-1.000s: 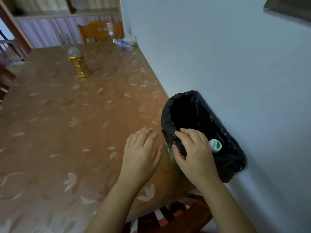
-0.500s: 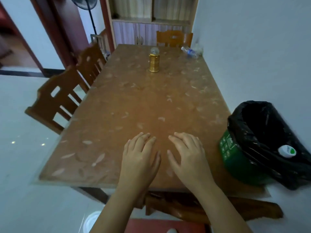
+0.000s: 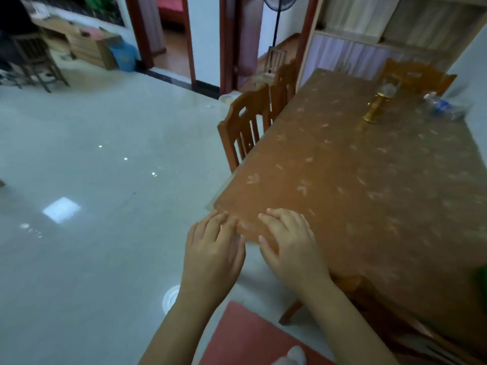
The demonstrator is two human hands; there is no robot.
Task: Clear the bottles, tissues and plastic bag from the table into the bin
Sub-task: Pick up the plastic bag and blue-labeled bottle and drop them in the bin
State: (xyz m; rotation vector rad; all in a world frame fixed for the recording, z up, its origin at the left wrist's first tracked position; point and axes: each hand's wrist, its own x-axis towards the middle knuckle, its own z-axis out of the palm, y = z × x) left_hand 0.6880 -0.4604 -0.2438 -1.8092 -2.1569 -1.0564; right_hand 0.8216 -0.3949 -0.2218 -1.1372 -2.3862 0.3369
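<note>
Hovering flat and empty, the left hand (image 3: 213,248) and right hand (image 3: 290,246) showed a wide grip over the table (image 3: 355,193) corner; a bottle (image 3: 442,106) lay far beyond them.

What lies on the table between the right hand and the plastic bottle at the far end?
Head view: bare tablecloth between right hand and bottle; gold jar stands just left.
</note>
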